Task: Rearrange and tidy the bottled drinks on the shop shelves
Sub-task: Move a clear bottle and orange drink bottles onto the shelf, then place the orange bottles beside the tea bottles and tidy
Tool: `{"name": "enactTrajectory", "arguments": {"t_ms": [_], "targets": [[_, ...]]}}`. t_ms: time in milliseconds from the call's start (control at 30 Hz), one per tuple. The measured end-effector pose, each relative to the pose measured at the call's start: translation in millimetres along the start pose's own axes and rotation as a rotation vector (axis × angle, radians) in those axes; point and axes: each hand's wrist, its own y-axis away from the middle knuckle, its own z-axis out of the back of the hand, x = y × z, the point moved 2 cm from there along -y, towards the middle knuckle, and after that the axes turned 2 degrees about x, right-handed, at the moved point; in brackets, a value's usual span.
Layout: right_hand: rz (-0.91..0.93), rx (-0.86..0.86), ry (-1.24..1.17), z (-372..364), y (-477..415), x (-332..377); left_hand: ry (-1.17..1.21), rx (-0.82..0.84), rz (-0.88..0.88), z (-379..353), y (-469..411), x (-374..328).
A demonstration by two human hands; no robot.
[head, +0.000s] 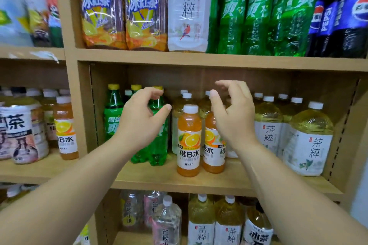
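Note:
Both my hands are raised in front of the middle shelf (159,179) and hold nothing. My left hand (139,119) hovers with loosely curved fingers before the green soda bottles (113,117). My right hand (233,115) hovers the same way in front of a second orange vitamin drink (213,157), partly hiding it. Between the hands stands an orange vitamin drink bottle (189,141) with a white cap, near the shelf's front. Pale yellow tea bottles (308,141) with white labels fill the right side of this shelf.
The upper shelf (199,59) carries iced tea bottles (99,12), a clear tea bottle (189,12), green soda (256,14) and cola (350,12). The lower shelf holds more tea bottles (201,223). The left bay has another orange drink (66,129).

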Motion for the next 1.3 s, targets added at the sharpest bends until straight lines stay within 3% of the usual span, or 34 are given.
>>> {"name": "enactTrajectory", "arguments": {"t_ms": [100,200,400,533,667,833,967,1167,1300], "targets": [[0.148,-0.114,-0.052,12,-27,33,0.024,-0.101,-0.117,24,-14,-26],[0.167,-0.129,-0.064,20,-59,53,-0.008,-0.157,-0.203,43,-36,-49],[-0.020,0.138,0.104,23,-106,53,-0.205,-0.121,-0.264,52,-70,-71],[0.034,0.303,0.377,15,-100,49,-0.431,-0.006,-0.255,37,-69,-68],[0.078,0.320,0.445,18,-91,47,-0.494,-0.048,-0.238,28,-63,-66],[-0.097,0.414,0.217,22,-121,57,-0.484,-0.037,-0.179,27,-80,-81],[-0.130,0.478,0.044,10,-138,67,-0.446,-0.023,-0.137,25,-85,-85],[-0.252,0.428,-0.117,-2,-148,64,-0.318,-0.012,-0.137,28,-87,-80],[-0.274,0.405,-0.272,11,-141,67,-0.111,-0.025,-0.200,33,-91,-77]]}}
